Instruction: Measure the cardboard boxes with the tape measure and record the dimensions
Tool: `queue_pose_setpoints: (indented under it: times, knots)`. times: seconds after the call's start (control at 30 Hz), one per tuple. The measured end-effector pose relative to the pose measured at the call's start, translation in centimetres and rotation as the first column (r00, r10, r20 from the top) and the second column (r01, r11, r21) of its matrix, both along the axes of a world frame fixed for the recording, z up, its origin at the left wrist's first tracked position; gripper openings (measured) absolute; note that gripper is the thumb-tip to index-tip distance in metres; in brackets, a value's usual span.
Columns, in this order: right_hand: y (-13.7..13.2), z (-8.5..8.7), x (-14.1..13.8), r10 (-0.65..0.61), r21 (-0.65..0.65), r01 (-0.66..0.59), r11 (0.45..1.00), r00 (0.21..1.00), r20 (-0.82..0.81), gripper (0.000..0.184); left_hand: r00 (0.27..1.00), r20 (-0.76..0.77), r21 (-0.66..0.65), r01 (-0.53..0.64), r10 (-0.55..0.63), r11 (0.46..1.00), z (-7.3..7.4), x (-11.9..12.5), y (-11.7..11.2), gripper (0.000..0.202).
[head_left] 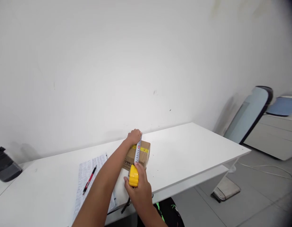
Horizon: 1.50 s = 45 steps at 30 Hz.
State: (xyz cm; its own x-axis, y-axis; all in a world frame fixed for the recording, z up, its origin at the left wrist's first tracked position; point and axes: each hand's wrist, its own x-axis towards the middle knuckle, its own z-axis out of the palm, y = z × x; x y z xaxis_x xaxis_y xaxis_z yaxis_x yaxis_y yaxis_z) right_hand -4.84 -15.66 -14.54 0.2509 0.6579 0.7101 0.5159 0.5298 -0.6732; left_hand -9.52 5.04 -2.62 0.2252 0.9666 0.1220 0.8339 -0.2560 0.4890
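Note:
A small brown cardboard box [142,155] with yellow tape sits on the white table [188,148], near the middle. My right hand [140,189] is closed around a yellow tape measure [134,177] at the box's near side. Its white blade [137,151] runs across the top of the box to the far edge. My left hand [134,136] reaches over the box and pinches the blade's end against the far top edge.
A printed sheet of paper [89,179] lies left of the box with a red and black pen [89,179] on it. A dark object [4,165] sits at the far left. A leaning panel [248,115] and a low cabinet [273,134] stand at the right.

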Motion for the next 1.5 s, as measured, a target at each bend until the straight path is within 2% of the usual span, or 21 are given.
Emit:
queue_pose_setpoints:
  times: [0.1,0.3,0.47,0.6,0.67,0.73,0.8,0.9,1.0,1.07,1.13,1.23,1.3,1.37,1.43,1.5]
  knots:
    - [1.3,0.4,-0.1,0.000,-0.087,0.001,0.996,1.000,0.016,0.056,0.992,-0.126,-0.014,-0.001,-0.001,1.000,-1.1,0.5,-0.5,0.031]
    - [1.7,1.0,1.6,0.164,-0.255,-0.189,0.948,0.980,-0.115,0.065,0.986,-0.169,-0.043,-0.020,0.012,0.999,-1.6,-0.5,-0.9,0.039]
    - [1.9,0.2,2.3,0.243,-0.240,-0.302,0.923,0.938,-0.247,0.072,0.989,-0.148,-0.027,-0.026,0.021,0.999,-1.8,-0.1,-0.8,0.037]
    - [1.9,0.4,2.8,0.232,-0.217,-0.301,0.929,0.928,-0.293,0.072,0.998,-0.064,-0.016,-0.028,0.027,0.999,-1.7,0.1,-1.2,0.041]
    - [2.1,0.6,3.4,0.240,-0.196,-0.296,0.935,0.934,-0.263,0.073,0.998,0.064,0.046,-0.012,0.009,0.999,-1.5,0.0,-1.4,0.039]
    - [2.3,0.5,3.9,0.262,-0.193,-0.305,0.933,0.940,-0.219,0.071,0.977,0.209,0.116,0.019,-0.043,0.993,-1.2,-0.4,-1.6,0.031]
    - [2.3,0.1,4.3,0.275,-0.195,-0.311,0.930,0.942,-0.191,0.071,0.954,0.274,0.159,0.081,-0.123,0.984,-0.6,-1.2,-2.4,0.023]
    - [1.6,-0.8,4.7,0.259,-0.163,-0.291,0.943,0.947,-0.192,0.075,0.895,0.410,0.188,0.103,-0.174,0.977,0.5,-3.0,-5.8,0.017]
    - [0.4,-1.8,5.6,0.253,-0.074,-0.272,0.959,0.947,-0.198,0.070,0.820,0.562,0.151,0.023,-0.105,0.988,0.7,-4.9,-11.3,0.019]
    - [-0.4,-2.2,6.4,0.257,-0.020,-0.269,0.963,0.938,-0.235,0.060,0.771,0.636,0.123,-0.039,-0.048,0.992,0.0,-6.2,-14.8,0.023]
    - [-1.0,-2.4,7.3,0.255,-0.006,-0.268,0.963,0.920,-0.298,0.054,0.700,0.714,0.065,-0.086,0.014,0.994,-1.4,-7.2,-17.5,0.030]
    - [-1.8,-2.4,8.4,0.257,-0.069,-0.293,0.954,0.911,-0.323,0.052,0.613,0.779,-0.123,-0.056,0.132,0.991,-4.0,-7.5,-19.8,0.034]
    - [-2.3,-2.7,8.8,0.294,-0.140,-0.340,0.930,0.916,-0.272,0.048,0.649,0.741,-0.241,0.016,0.173,0.970,-5.5,-6.9,-20.5,0.030]
    - [-2.9,-3.3,9.0,0.354,-0.179,-0.394,0.901,0.909,-0.219,0.039,0.781,0.612,-0.273,0.056,0.128,0.960,-6.3,-6.0,-20.8,0.027]
    - [-3.4,-4.4,9.0,0.383,-0.184,-0.426,0.886,0.895,-0.227,0.033,0.926,0.374,-0.160,0.001,0.060,0.987,-6.3,-4.8,-20.6,0.035]
    - [-3.9,-5.6,8.7,0.346,-0.198,-0.423,0.884,0.878,-0.331,0.037,0.989,0.137,0.068,-0.065,0.055,0.996,-5.6,-3.8,-19.7,0.041]
